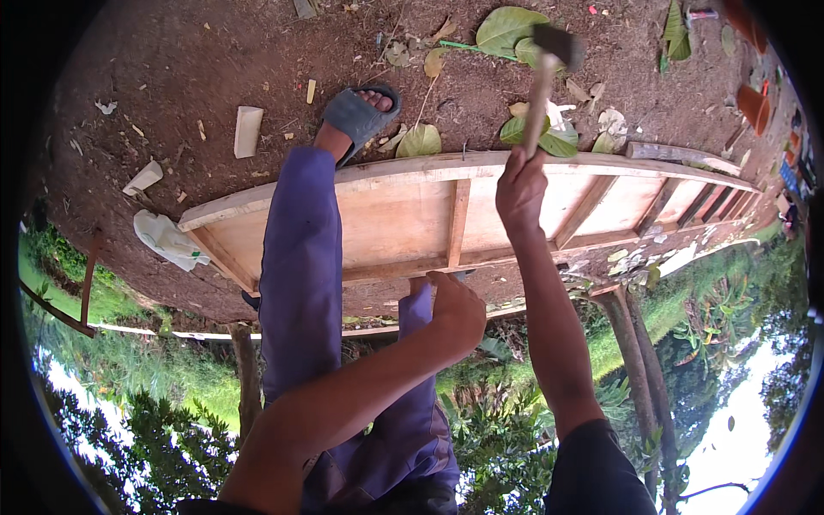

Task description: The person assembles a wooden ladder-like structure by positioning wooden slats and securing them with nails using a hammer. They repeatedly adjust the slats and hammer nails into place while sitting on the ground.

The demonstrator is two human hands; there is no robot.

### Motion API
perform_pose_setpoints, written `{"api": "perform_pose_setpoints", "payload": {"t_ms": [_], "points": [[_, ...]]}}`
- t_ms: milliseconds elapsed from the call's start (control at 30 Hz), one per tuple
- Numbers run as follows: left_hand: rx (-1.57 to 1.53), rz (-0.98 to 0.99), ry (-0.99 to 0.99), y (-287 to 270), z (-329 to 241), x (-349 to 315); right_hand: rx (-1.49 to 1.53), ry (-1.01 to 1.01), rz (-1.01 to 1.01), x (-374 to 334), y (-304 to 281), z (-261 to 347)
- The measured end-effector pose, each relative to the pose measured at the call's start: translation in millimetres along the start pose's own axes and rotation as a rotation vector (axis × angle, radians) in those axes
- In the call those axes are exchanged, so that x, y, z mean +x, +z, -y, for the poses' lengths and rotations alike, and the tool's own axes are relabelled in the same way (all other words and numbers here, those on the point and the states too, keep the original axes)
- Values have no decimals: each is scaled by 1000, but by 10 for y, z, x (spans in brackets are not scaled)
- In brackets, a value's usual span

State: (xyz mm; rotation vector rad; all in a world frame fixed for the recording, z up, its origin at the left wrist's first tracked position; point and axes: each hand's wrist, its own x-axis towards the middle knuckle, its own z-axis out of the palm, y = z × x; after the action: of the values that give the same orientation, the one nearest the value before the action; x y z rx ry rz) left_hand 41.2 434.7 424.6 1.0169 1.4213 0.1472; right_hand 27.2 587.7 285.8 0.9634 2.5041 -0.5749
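My right hand [521,193] grips the light wooden handle of a hammer [539,103], its dark head raised past the far edge of a long wooden panel [378,225]. The panel has a bare board face with a frame and cross battens. At its near edge, beside a batten [459,221], is my left hand [461,307], the fingers curled and mostly hidden behind its back. Whatever those fingers hold cannot be made out. A small thin upright piece, perhaps a nail [464,151], stands at the panel's far edge.
My sandalled foot [360,116] stands beyond the panel, with my leg across it. Wood offcuts [248,131], leaves [510,33] and a white bag [169,239] lie on the dirt. A short pole [682,156] lies along the far edge. Tree trunks [631,343] stand nearby.
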Motion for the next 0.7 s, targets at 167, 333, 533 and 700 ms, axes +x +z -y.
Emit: {"api": "perform_pose_setpoints", "payload": {"t_ms": [167,333,533,700], "points": [[175,26,-45,108,-252,4,-237,206,654,-534,13,-50],[65,42,-32,380,-135,159,398,-43,-43,785,-1077,1068],[71,22,-1,344,-77,102,751,210,62,397,-744,687],[-16,23,-32,289,-40,150,417,489,375,-60,-81,-385]]}}
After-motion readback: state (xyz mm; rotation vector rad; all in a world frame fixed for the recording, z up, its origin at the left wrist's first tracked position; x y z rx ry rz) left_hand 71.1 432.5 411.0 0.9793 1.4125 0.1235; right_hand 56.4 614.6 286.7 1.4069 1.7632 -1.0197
